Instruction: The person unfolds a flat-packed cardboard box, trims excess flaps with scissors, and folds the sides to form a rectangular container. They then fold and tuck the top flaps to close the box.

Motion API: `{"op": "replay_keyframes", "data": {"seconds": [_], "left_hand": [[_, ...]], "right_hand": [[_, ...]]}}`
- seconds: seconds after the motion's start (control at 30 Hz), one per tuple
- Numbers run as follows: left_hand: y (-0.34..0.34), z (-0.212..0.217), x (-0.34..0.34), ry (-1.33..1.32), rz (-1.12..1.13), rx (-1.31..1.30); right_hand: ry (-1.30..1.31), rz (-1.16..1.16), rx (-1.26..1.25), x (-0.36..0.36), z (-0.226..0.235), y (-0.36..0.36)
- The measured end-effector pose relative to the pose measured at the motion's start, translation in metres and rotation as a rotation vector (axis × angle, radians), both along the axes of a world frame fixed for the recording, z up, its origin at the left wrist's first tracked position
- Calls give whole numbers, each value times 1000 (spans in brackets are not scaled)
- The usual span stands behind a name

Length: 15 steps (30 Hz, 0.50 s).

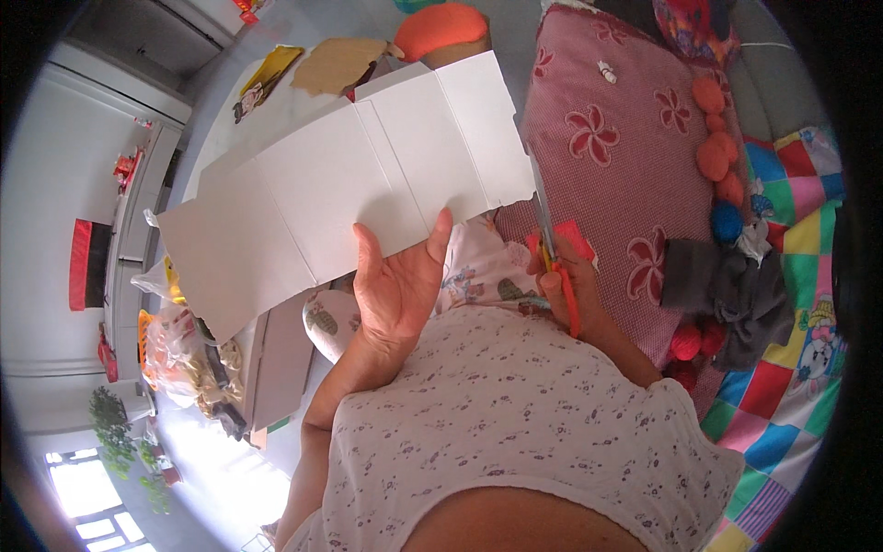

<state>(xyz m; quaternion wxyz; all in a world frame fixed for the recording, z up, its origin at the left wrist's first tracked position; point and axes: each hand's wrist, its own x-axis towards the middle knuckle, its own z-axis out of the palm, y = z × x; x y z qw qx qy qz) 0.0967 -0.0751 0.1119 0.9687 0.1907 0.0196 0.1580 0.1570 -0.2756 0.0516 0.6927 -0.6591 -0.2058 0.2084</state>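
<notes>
A large unfolded sheet of white cardboard (340, 170) with crease lines spreads out in front of me, tilted up. My left hand (400, 290) grips its near edge, with two digits showing on the front face and the rest hidden behind. In my right hand (575, 276) is a pair of scissors (544, 216) with orange handles, blades pointing away from me, close beside the sheet's right edge. A small red piece (575, 241) shows just behind that hand, on the patterned cover.
To the right, a pink flower-patterned cover (625, 175) bears orange yarn balls (713, 156), a blue ball (727, 221) and dark grey cloth (727, 281). A patchwork cloth (782, 405) lies beyond. Behind the sheet stand brown cardboard (340, 64) and an orange round stool (441, 32). Plastic bags (184, 354) sit at left.
</notes>
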Motion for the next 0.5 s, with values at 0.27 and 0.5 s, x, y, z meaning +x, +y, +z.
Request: {"op": "replay_keyframes", "data": {"seconds": [0.27, 0.5], "left_hand": [[0, 0, 0, 45, -15, 27], [0, -1, 1, 74, -12, 24]], "right_hand": [[-161, -23, -31, 2, -16, -5], [-150, -33, -29, 1, -24, -6]]}}
